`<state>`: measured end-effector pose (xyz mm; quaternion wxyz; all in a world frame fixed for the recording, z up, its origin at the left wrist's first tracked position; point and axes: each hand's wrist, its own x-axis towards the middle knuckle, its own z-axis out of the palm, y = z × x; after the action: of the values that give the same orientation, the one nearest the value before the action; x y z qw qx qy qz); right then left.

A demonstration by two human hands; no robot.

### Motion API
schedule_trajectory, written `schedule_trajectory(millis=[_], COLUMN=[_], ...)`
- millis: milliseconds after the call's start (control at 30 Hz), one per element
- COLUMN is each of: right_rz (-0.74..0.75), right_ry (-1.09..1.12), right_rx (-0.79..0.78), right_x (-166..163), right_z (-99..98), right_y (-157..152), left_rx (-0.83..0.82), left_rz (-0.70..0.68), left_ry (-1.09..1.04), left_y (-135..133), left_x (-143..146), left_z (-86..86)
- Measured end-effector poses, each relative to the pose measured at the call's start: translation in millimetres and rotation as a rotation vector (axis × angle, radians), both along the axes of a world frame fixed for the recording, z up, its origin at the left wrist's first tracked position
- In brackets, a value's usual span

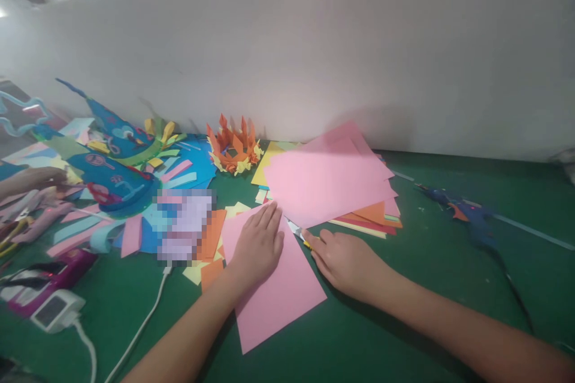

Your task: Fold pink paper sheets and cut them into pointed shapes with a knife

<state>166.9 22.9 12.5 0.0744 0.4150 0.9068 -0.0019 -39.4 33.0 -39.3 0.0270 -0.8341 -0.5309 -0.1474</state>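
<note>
Cutter [295,229] in right fingers [315,242] — left fingers [266,219] on paper [284,306]

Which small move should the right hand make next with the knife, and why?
Probably the right hand should draw the knife gently along the edge of the pink sheet, since it sits at that edge and the left hand lies flat on the sheet.

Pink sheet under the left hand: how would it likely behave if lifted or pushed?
The pink sheet would probably be light and bend easily, since it looks thin. Pushed, it would likely slide rather than roll, as it lies flat on the green table, though the left hand spread on it should hold it back.
</note>
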Motion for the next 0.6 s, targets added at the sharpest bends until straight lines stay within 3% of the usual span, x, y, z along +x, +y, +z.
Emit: schedule_trajectory(millis=[433,600], right_rz=[-0.005,0.031], right_ry=[-0.049,-0.019], right_rx=[-0.069,-0.027], right_x=[-3.8,-0.3], right_z=[29.7,18.4], right_y=[4.1,3.0], left_rx=[0.021,0.023], left_rz=[-0.004,-0.002], left_ry=[-0.014,-0.032], left_y=[0.6,0.3], left_x=[-1.0,-1.0], left_z=[0.7,0.1])
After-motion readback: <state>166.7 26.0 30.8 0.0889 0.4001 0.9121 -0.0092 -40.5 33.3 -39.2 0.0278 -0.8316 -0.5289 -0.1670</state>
